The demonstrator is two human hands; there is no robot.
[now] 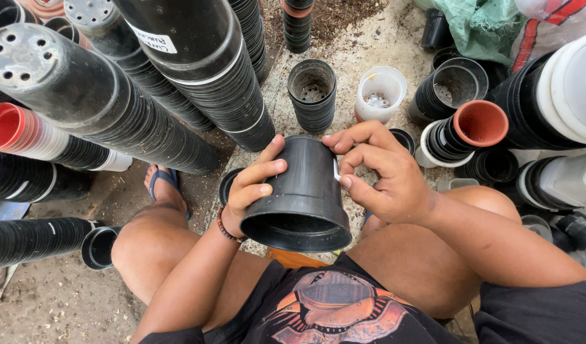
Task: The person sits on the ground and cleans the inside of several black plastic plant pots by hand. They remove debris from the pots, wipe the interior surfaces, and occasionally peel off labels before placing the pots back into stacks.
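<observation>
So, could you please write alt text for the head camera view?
A seated person's left hand grips a black plastic pot while the right hand picks at its side; stacks of nested black pots surround them.

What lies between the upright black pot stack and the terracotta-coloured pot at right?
In the head view, a translucent white pot stands between the black pot stack and the terracotta-coloured pot.

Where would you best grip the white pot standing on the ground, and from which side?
Take the white pot by its rim, from above. It stands upright with its mouth open upward, while the black pots stand close beside it, leaving little room for a side grasp.
</observation>
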